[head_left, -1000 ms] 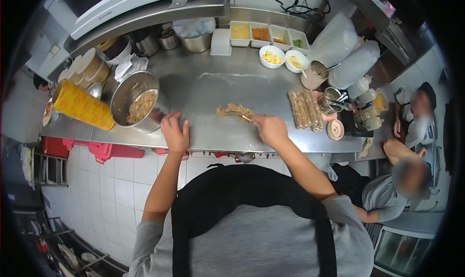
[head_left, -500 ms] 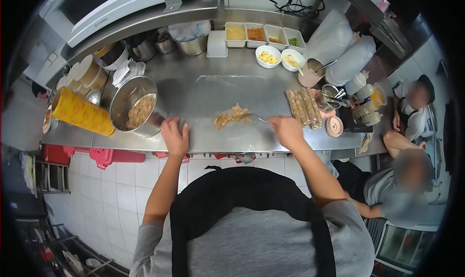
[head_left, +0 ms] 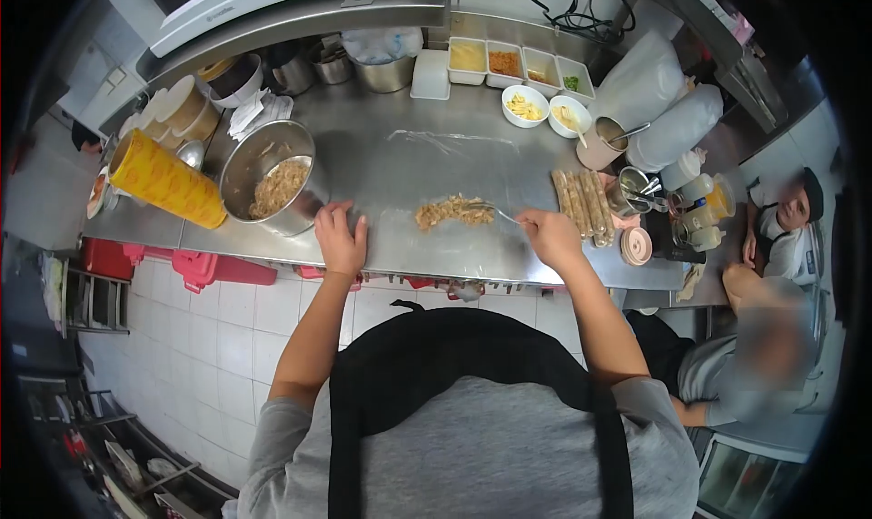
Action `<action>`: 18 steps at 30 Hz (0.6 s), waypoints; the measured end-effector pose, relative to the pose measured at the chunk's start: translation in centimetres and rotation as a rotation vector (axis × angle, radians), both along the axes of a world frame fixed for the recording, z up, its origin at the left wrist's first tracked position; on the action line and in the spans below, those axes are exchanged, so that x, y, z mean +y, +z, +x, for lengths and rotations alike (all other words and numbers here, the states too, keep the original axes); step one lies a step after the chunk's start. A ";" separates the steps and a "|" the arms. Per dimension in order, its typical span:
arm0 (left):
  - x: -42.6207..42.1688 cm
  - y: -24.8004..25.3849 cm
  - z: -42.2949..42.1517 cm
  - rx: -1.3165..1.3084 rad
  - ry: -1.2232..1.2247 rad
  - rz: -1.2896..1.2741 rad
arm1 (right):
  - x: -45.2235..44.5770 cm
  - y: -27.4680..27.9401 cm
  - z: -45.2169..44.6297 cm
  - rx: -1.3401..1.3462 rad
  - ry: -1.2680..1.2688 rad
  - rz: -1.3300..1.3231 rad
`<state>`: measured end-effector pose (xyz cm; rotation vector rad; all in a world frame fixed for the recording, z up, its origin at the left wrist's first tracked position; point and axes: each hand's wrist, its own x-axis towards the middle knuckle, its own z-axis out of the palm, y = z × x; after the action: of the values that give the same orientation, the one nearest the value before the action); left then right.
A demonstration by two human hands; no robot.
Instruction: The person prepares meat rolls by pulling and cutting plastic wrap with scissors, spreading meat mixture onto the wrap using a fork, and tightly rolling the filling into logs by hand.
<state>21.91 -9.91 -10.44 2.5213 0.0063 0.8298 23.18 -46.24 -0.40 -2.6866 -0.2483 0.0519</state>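
Note:
My right hand is closed around the handle of a fork. The fork's head touches a strip of brown, rice-like mixture, which lies on a sheet of clear plastic wrap spread on the steel counter. My left hand rests on the counter with its fingers apart, holding nothing. Right beside it stands a steel pot with more of the same mixture inside. To the right of my right hand lie several wrapped rolls side by side.
A yellow patterned cylinder leans at the left. Along the back are white trays of toppings and two white bowls. Cups, utensils and squeeze bottles crowd the right end. Two people sit beyond the counter's right end.
My right hand has moved the fork slightly, and the mixture now lies in a longer, more even strip. My left hand stays beside the pot. The whole view has shifted a little.

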 end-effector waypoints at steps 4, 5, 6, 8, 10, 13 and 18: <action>0.1 0.0 -0.1 0.015 0.006 -0.006 | 0.0 -0.1 1.1 -0.042 -0.034 -0.028; 0.1 0.0 -0.1 0.018 0.014 -0.003 | 0.2 0.0 1.2 -0.038 -0.033 -0.027; 0.0 0.0 -0.1 0.021 0.021 -0.001 | 0.3 0.1 1.2 -0.035 -0.033 -0.026; 0.1 0.0 0.0 0.018 0.024 0.017 | 0.4 -1.3 2.2 -0.057 -0.038 -0.033; -0.2 -0.1 -0.1 0.021 0.027 0.013 | -0.1 -1.8 2.2 -0.076 -0.038 -0.005; -0.1 0.0 -0.1 0.024 0.037 0.001 | -0.6 -1.5 1.5 -0.079 -0.002 0.042; -0.1 0.0 -0.1 0.011 0.026 0.001 | 0.2 -1.0 -0.3 -0.057 0.057 -0.027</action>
<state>21.79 -10.04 -10.49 2.5316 0.0431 0.8261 22.88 -46.06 -1.39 -2.7101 -0.3439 -0.0036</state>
